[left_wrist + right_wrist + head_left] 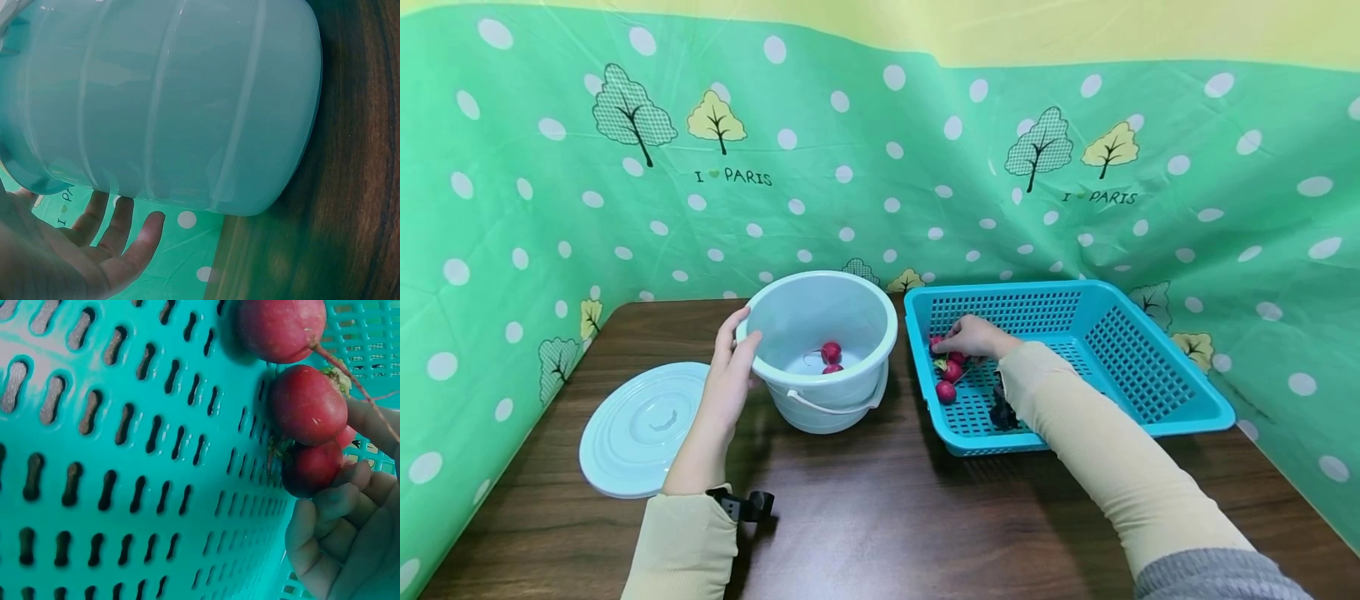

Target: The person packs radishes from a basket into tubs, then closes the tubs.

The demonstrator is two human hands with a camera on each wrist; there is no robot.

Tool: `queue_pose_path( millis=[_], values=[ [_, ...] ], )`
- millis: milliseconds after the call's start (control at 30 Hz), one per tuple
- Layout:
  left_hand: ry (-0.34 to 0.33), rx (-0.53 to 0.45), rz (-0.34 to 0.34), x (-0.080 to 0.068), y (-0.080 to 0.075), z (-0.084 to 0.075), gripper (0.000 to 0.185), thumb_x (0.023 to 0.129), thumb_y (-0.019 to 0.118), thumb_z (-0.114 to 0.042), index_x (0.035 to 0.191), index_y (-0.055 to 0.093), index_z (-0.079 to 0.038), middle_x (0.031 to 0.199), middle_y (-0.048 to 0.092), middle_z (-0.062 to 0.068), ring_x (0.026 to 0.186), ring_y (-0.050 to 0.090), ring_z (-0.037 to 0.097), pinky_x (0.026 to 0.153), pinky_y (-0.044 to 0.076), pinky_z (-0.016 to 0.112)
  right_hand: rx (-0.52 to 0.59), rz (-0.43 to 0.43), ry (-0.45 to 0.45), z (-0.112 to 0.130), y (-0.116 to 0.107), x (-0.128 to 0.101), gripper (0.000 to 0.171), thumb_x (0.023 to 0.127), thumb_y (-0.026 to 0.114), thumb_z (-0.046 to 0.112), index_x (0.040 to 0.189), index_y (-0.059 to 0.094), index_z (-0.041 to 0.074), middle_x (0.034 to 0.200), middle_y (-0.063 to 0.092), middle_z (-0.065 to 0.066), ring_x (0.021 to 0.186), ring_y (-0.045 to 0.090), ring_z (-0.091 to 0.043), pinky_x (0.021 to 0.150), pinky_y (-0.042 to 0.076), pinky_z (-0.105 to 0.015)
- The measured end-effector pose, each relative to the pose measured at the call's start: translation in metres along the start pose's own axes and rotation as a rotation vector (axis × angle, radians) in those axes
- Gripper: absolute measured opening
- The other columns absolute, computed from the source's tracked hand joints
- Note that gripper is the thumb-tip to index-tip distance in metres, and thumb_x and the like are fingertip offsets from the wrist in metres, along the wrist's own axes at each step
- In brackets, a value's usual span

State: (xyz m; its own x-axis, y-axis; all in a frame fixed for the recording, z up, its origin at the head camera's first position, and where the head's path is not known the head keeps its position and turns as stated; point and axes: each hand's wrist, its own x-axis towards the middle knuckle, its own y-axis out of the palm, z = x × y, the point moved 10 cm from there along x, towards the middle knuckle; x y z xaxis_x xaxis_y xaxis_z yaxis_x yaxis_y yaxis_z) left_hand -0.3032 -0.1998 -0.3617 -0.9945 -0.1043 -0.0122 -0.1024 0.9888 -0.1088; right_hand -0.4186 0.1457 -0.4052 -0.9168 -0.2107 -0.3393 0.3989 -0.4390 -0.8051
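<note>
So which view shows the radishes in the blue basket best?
The right wrist view: three radishes fill it, the right hand pinching the lowest. The head view shows them small in the basket. The left wrist view shows only the bucket.

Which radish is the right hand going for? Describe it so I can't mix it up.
Start at the blue slotted basket right of the pale bucket. Radishes cluster in its near-left part. The right hand grips the farthest radish, by the left wall; the other radishes lie loose, nearer the front.

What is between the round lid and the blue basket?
The pale bucket stands between the lid and the basket, with the left hand on its rim; the head view shows it.
</note>
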Motion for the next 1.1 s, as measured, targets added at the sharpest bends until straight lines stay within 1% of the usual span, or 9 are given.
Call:
queue_pose_path(
  millis=[100,200,333,467,600,733,833,967,1100],
  values=[
    [-0.003,-0.005,0.004,0.0,0.0,0.0,0.054,0.104,0.037,-0.043,0.155,0.021,-0.039,0.143,0.033,0.014,0.118,0.051,0.031,0.09,0.045,0.035,0.008,-0.016,-0.014,0.001,-0.002,-0.001,0.039,0.092,0.069,0.034,0.111,0.065,0.0,0.088,0.06,-0.004,0.079,0.054,-0.016,0.07,0.055,-0.035],
    [-0.001,-0.008,0.006,0.0,0.0,0.0,0.054,0.104,0.037,-0.043,0.156,0.021,-0.039,0.147,0.034,0.013,0.117,0.051,0.031,0.091,0.044,0.035,0.02,-0.06,-0.038,0.003,-0.008,-0.002,0.033,0.09,0.071,0.031,0.105,0.067,0.002,0.092,0.063,-0.006,0.08,0.055,-0.016,0.073,0.055,-0.039],
    [0.006,0.001,0.009,-0.001,0.0,-0.001,0.054,0.104,0.037,-0.044,0.156,0.021,-0.038,0.15,0.036,0.013,0.109,0.054,0.023,0.089,0.044,0.033,0.051,-0.111,-0.045,0.003,-0.015,-0.002,0.03,0.089,0.072,0.03,0.1,0.067,0.003,0.092,0.064,-0.006,0.077,0.055,-0.017,0.074,0.054,-0.043],
    [0.01,0.009,0.008,-0.001,0.001,-0.001,0.054,0.104,0.037,-0.044,0.155,0.021,-0.039,0.149,0.037,0.013,0.102,0.054,0.015,0.088,0.044,0.032,0.103,-0.124,-0.032,0.002,-0.017,-0.003,0.031,0.089,0.073,0.032,0.103,0.064,0.005,0.095,0.063,-0.008,0.071,0.054,-0.015,0.074,0.054,-0.042],
    [0.012,0.009,0.009,-0.001,0.001,-0.001,0.055,0.104,0.037,-0.044,0.156,0.021,-0.038,0.148,0.038,0.014,0.106,0.054,0.02,0.088,0.044,0.033,0.148,-0.128,-0.033,0.003,-0.018,-0.005,0.033,0.09,0.072,0.032,0.106,0.062,0.005,0.104,0.062,-0.013,0.068,0.055,-0.015,0.073,0.053,-0.04],
    [0.006,-0.003,0.008,-0.001,0.001,-0.001,0.054,0.104,0.037,-0.043,0.155,0.021,-0.038,0.148,0.035,0.014,0.116,0.051,0.03,0.09,0.044,0.035,0.195,-0.119,-0.044,0.006,-0.018,-0.006,0.037,0.091,0.07,0.031,0.112,0.06,0.002,0.11,0.061,-0.015,0.071,0.064,-0.017,0.074,0.057,-0.039],
    [0.002,-0.014,0.01,-0.001,0.001,-0.001,0.054,0.104,0.037,-0.043,0.156,0.021,-0.038,0.15,0.031,0.013,0.122,0.049,0.033,0.093,0.044,0.036,0.255,-0.096,-0.051,0.009,-0.017,-0.006,0.038,0.092,0.07,0.028,0.116,0.058,0.001,0.111,0.061,-0.018,0.07,0.07,-0.019,0.075,0.059,-0.041],
    [0.002,-0.014,0.013,-0.001,0.001,-0.001,0.055,0.104,0.037,-0.044,0.156,0.02,-0.038,0.151,0.03,0.012,0.124,0.048,0.034,0.095,0.043,0.039,0.314,-0.065,-0.059,0.014,-0.015,-0.007,0.039,0.093,0.069,0.026,0.119,0.055,0.0,0.117,0.063,-0.025,0.067,0.071,-0.019,0.073,0.059,-0.04],
    [-0.003,-0.001,0.011,-0.001,0.001,0.001,0.056,0.104,0.037,-0.045,0.156,0.02,-0.037,0.148,0.032,0.013,0.122,0.048,0.035,0.093,0.044,0.038,0.344,-0.051,-0.062,0.018,-0.015,-0.009,0.041,0.093,0.069,0.025,0.121,0.053,-0.001,0.121,0.062,-0.028,0.066,0.071,-0.019,0.071,0.06,-0.038]
  ],
)
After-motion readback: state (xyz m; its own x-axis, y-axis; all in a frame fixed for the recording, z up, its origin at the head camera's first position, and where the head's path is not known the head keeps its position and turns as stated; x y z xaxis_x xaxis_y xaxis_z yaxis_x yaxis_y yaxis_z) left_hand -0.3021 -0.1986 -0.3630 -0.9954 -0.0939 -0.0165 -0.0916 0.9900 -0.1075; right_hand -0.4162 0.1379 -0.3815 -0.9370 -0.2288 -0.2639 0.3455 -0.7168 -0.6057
